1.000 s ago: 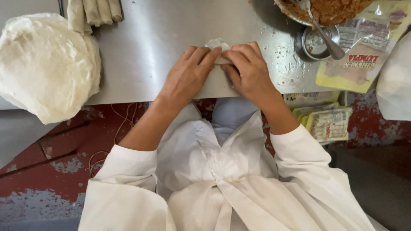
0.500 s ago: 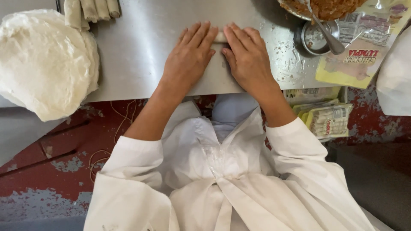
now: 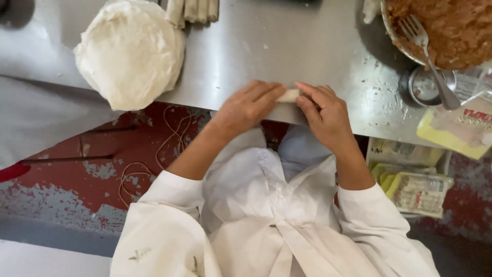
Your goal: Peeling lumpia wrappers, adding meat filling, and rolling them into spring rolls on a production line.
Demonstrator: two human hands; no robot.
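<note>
Item: pale rolled wrapper (image 3: 289, 95) on steel table (image 3: 287, 46), pinched between left hand (image 3: 246, 107) and right hand (image 3: 325, 110), fingers curled over its ends. Stacked wrappers (image 3: 130, 51) lie well left of the left hand; filling bowl (image 3: 446, 28) beyond the right. Handling judgement: even pressure from both hands, roll kept tight, ends tucked.

A flat yellow packet with a red-and-white label (image 3: 458, 131) lies at the steel table's right edge. Below it, pale yellow-green printed packets (image 3: 417, 187) sit stacked in a box.

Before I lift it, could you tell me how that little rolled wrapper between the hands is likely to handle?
The pale roll looks soft and thin-skinned, like the floppy wrapper stack, so it would probably dent or tear if squeezed. Being round, it may roll on the smooth steel table. The left hand and right hand pinch its ends, which suggests it is light.
</note>
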